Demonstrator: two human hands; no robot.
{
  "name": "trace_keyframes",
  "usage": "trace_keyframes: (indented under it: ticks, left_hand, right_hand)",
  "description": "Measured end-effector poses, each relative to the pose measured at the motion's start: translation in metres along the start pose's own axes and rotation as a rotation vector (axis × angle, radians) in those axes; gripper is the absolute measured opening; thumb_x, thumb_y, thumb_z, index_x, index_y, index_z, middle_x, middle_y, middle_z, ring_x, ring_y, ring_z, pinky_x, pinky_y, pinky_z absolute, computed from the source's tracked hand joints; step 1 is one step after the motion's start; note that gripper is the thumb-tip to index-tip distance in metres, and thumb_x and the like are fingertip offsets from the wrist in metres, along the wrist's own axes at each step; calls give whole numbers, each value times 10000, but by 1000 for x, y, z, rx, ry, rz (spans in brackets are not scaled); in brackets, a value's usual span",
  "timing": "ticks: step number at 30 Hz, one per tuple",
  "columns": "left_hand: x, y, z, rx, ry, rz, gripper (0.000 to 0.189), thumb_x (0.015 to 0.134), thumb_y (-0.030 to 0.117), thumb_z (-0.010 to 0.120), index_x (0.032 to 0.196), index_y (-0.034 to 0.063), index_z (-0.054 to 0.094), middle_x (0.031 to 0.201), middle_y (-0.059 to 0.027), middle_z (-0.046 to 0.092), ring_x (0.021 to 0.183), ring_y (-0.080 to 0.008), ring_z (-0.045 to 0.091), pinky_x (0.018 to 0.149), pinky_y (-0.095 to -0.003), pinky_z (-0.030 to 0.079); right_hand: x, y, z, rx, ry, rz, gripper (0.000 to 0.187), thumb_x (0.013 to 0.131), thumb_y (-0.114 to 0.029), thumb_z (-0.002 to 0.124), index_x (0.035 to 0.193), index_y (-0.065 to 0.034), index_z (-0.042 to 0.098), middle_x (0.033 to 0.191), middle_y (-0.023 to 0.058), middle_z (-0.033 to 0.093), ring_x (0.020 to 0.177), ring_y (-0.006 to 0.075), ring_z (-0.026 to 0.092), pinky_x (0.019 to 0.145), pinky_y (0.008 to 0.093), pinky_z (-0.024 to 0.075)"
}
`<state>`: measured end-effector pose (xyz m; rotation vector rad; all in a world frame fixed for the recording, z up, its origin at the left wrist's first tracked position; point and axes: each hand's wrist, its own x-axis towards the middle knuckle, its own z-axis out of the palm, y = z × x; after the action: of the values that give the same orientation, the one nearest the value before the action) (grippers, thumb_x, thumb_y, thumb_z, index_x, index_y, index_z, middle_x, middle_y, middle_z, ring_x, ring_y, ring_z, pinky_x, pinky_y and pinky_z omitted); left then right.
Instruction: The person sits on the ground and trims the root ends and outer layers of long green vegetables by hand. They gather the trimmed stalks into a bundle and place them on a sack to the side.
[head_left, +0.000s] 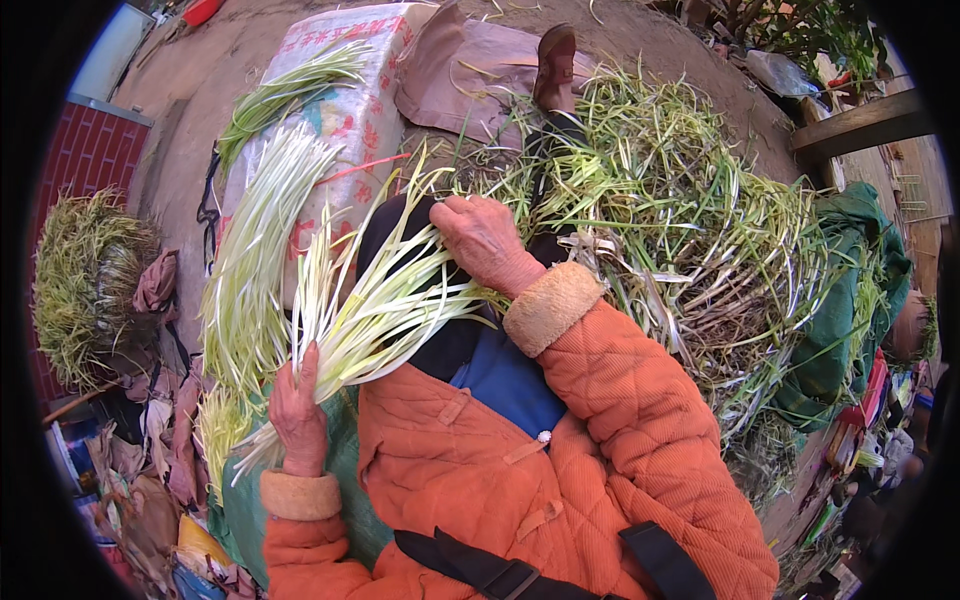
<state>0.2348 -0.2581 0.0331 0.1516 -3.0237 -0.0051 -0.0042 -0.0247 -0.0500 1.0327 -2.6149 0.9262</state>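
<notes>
My left hand (298, 412) is closed around the lower part of a bundle of pale yellow-green leafy stalks (382, 315), possibly garlic chives, with the white ends sticking out below it. At the bundle's upper right, my right hand (484, 240) has its fingers bent on the leaves; how many it pinches is hidden. Just left of the bundle, a large sheaf of long whitish stalks (259, 255) lies over a white woven sack with red print (375, 127). A smaller, greener bunch (292, 94) rests farther up on the same sack.
A big heap of loose leaves and stalks (675, 202) spreads to the right, beside a green cloth (832, 322). A brown sack (480, 82) lies flat ahead, near my shoe (556, 64). Another bundled pile of greens (90, 285) stands far left, by a brick-patterned surface (94, 154).
</notes>
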Motion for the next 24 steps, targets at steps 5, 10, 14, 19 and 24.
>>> trace_keyframes:
  ticks: [5, 10, 14, 19, 24]
  left_hand:
    - [-2, -1, 3, -8, -7, -5, 647, 763, -95, 519, 1336, 205, 519, 1054, -168, 562, 880, -356, 589, 719, -417, 479]
    - [2, -2, 1, -24, 5, 22, 662, 751, -128, 474, 1336, 179, 515, 1007, -173, 562, 864, -365, 577, 724, -419, 476]
    - [4, -1, -2, -29, -6, 8, 663, 744, -143, 462, 1331, 159, 518, 1011, -178, 571, 859, -368, 574, 727, -414, 472]
    - [4, 2, 1, -42, -34, 40, 631, 750, -98, 514, 1310, 190, 548, 1018, -145, 580, 862, -336, 583, 734, -400, 473]
    - [-1, -1, 0, -12, 56, 43, 612, 753, -69, 547, 1300, 206, 562, 1018, -125, 585, 862, -322, 590, 716, -401, 473]
  right_hand:
    - [8, 20, -15, -126, 159, 328, 185, 755, -84, 580, 934, -126, 597, 790, 79, 543, 711, 304, 575, 612, 428, 471]
    - [47, 29, -15, 106, -95, 6, 477, 820, -25, 505, 1269, -186, 505, 875, 121, 580, 836, 326, 615, 687, 426, 496]
    - [50, 26, 5, 316, -247, -88, 151, 828, -70, 507, 968, -52, 560, 892, 150, 601, 887, 370, 600, 743, 442, 489]
    - [32, 29, 26, 188, -141, 204, 110, 777, -124, 547, 813, -31, 595, 752, 209, 628, 774, 408, 622, 682, 493, 491]
    - [19, 63, 0, 8, -194, 659, 212, 779, -156, 517, 853, -52, 686, 789, 227, 650, 792, 401, 639, 717, 489, 510]
